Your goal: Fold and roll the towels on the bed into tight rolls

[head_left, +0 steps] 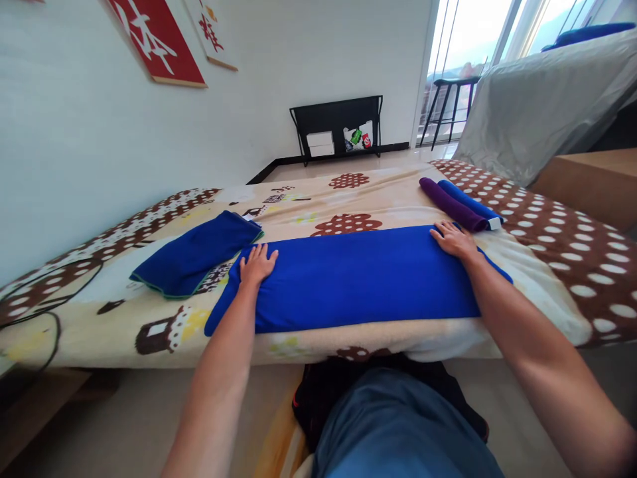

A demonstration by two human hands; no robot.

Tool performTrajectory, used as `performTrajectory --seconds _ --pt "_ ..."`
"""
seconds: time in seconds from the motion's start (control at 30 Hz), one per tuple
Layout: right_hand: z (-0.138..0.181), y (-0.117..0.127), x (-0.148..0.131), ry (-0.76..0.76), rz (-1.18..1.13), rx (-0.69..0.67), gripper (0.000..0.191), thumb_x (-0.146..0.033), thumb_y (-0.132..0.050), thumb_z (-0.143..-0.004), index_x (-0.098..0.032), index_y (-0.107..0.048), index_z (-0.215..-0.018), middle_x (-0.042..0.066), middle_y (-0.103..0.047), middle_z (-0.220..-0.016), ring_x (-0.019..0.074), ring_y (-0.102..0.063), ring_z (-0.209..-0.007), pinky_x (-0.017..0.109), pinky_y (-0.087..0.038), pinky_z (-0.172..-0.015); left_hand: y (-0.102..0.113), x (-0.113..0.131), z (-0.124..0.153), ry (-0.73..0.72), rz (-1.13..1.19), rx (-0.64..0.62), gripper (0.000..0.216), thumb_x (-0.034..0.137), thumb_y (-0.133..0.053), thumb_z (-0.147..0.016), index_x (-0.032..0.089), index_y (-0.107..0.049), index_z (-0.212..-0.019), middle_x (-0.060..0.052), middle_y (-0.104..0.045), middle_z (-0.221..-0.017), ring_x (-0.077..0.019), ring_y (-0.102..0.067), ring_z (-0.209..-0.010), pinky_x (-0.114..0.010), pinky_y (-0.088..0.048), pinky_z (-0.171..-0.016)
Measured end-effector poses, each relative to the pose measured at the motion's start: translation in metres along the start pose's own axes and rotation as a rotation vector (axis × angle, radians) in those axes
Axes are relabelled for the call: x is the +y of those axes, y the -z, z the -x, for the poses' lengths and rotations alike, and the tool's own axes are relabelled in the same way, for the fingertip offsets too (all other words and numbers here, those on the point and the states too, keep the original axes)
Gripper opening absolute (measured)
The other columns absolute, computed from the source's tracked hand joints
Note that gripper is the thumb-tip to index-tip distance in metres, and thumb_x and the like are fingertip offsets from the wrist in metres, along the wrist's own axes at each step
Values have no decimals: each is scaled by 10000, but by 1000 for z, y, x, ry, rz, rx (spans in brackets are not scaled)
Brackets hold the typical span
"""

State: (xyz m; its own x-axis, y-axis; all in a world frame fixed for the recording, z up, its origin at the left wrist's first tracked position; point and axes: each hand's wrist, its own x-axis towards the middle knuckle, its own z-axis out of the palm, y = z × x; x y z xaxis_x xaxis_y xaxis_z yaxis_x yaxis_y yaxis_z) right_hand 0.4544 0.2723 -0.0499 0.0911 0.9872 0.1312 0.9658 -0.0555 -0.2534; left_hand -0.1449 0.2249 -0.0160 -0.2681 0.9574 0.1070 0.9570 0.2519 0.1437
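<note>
A long bright blue towel (pixel 358 275) lies folded lengthwise across the near edge of a bed with a patterned blanket (pixel 348 192). My left hand (pixel 257 263) rests flat on the towel's left end, fingers spread. My right hand (pixel 454 239) lies flat on its far right corner, fingers stretched out. Neither hand grips anything. A second dark blue towel (pixel 199 252), loosely folded with a green edge, sits to the left of my left hand. Two rolled towels, one purple (pixel 450 204) and one blue (pixel 470 202), lie side by side just beyond my right hand.
A white wall runs along the bed's left side. A black rack (pixel 338 126) with boxes stands on the floor at the far wall. A covered piece of furniture (pixel 542 99) and a stool (pixel 450 99) stand at the right by the window.
</note>
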Motion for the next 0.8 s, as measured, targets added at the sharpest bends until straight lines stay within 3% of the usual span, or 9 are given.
performTrajectory --seconds 0.13,0.27,0.4,0.47,0.57,0.63,0.7,0.8 --pt "-2 -4 12 -14 1 34 638 -585 -256 -998 -257 -417 -1521 63 -320 -1618 243 -276 -1508 504 -224 -1223 -5 -12 0 54 -3 52 710 606 -220 -969 228 -341 -1558 -97 -248 -1652 -270 -194 -1539 -576 -148 -1222" --pt "1 -1 7 -27 -2 125 616 -505 -249 -1019 -152 -508 -1451 138 -369 -1587 275 -284 -1502 507 -270 -1201 -3 -7 -3 31 10 74 683 555 -273 -979 160 -411 -1519 -135 -311 -1622 -276 -243 -1524 -565 -164 -1221" --pt "26 6 8 74 -11 161 557 -437 -294 -1018 -142 -527 -1429 127 -431 -1552 249 -332 -1483 461 -277 -1208 7 -9 8 -38 29 55 614 476 -323 -991 145 -446 -1494 -140 -356 -1598 -283 -294 -1505 -566 -206 -1208" --pt "54 6 13 207 -25 132 551 -467 -335 -1007 -189 -510 -1449 84 -439 -1553 228 -338 -1481 436 -271 -1218 10 -15 32 -96 35 34 580 447 -342 -994 170 -451 -1492 -107 -370 -1597 -255 -307 -1501 -517 -218 -1218" --pt "110 4 29 335 -55 135 576 -543 -347 -996 -240 -498 -1462 57 -471 -1533 232 -399 -1448 440 -307 -1204 8 -34 95 -202 40 47 543 442 -362 -999 233 -457 -1492 -42 -393 -1593 -205 -332 -1490 -423 -235 -1223" --pt "147 4 40 266 -70 216 577 -577 -345 -990 -258 -526 -1436 55 -517 -1496 249 -456 -1408 464 -339 -1182 4 -51 143 -229 39 161 529 464 -342 -1013 269 -458 -1490 -33 -429 -1575 -205 -360 -1475 -426 -241 -1217" --pt "177 4 49 175 -84 313 566 -594 -355 -983 -266 -565 -1393 54 -556 -1460 264 -495 -1373 475 -368 -1157 0 -67 181 -149 41 290 526 482 -327 -1021 278 -467 -1485 -48 -442 -1567 -226 -361 -1474 -460 -220 -1218" --pt "204 2 62 57 -100 472 583 -639 -395 -954 -245 -616 -1323 81 -613 -1387 282 -554 -1302 454 -404 -1119 -5 -81 210 -9 75 457 535 502 -343 -1014 243 -514 -1449 -89 -467 -1548 -252 -384 -1457 -475 -213 -1215"
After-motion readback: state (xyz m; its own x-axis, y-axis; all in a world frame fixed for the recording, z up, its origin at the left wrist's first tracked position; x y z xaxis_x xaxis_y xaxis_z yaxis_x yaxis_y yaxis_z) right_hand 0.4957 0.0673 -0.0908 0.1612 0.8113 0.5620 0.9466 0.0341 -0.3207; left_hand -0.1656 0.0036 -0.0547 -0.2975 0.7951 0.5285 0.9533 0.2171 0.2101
